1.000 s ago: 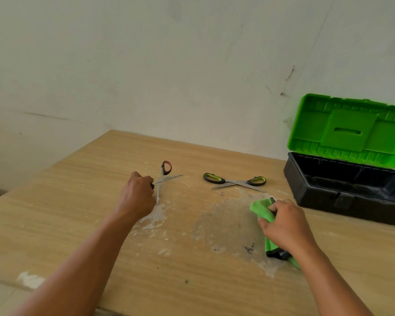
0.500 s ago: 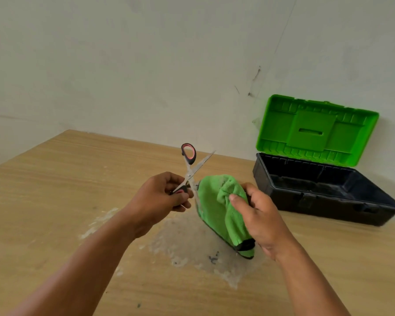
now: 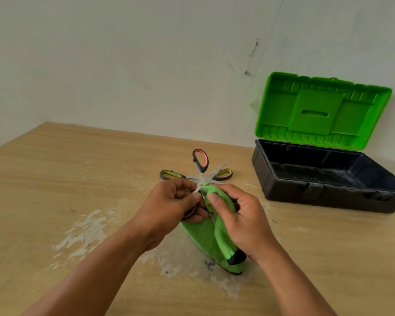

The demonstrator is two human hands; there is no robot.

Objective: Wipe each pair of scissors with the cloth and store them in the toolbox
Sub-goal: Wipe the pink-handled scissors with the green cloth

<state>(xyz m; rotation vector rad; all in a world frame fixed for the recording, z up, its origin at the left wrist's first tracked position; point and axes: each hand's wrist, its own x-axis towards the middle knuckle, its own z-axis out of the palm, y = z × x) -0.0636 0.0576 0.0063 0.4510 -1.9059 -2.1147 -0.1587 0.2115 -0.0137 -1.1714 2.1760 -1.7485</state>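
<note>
My left hand holds the red-handled scissors above the table, blades spread, one red loop pointing up. My right hand grips the green cloth and presses it around one blade near the pivot. The cloth hangs down below both hands. A second pair of scissors with green handles lies flat on the table just behind my hands, partly hidden by them. The toolbox stands at the right with its green lid raised and its black tub showing nothing inside.
The wooden table has worn pale patches under and left of my hands. A plain wall rises behind the table, and the toolbox lid leans against it.
My hands have come together: the cloth now wraps a blade of the red-handled scissors, which earlier were lifted from the table by my left hand. The view has shifted, showing the green-handled scissors again.
</note>
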